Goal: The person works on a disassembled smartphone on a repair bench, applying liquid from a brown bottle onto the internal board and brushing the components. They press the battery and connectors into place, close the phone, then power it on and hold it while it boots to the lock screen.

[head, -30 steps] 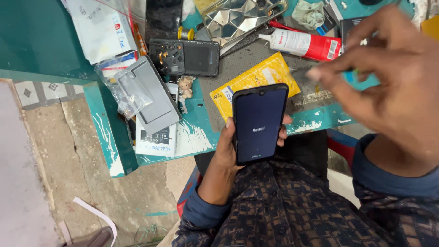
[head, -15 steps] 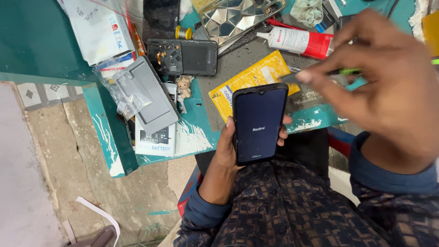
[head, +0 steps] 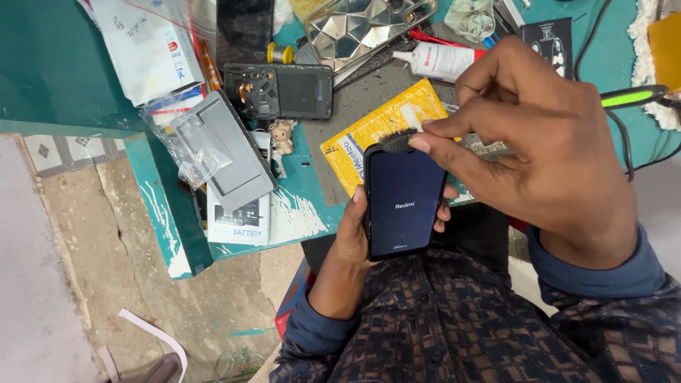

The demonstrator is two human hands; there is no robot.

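Observation:
My left hand (head: 349,237) grips a dark smartphone (head: 403,206) from beneath, its lit screen facing up over my lap. Fingertips curl round both long edges. My right hand (head: 546,156) reaches in from the right and pinches a small brush with black bristles (head: 397,140). The bristles rest on the top edge of the smartphone. The brush handle is mostly hidden under my fingers.
On the teal workbench (head: 170,220) lie an opened phone without its back (head: 278,91), a grey phone cover (head: 230,159), a clear plastic bag (head: 190,145), a yellow packet (head: 376,131), a glue tube (head: 443,60), a faceted metal tray (head: 358,28) and a green-handled tool (head: 631,96).
My right hand has come down and to the left from above the bench, bringing the brush onto the phone's top edge. The left hand holds the phone steady.

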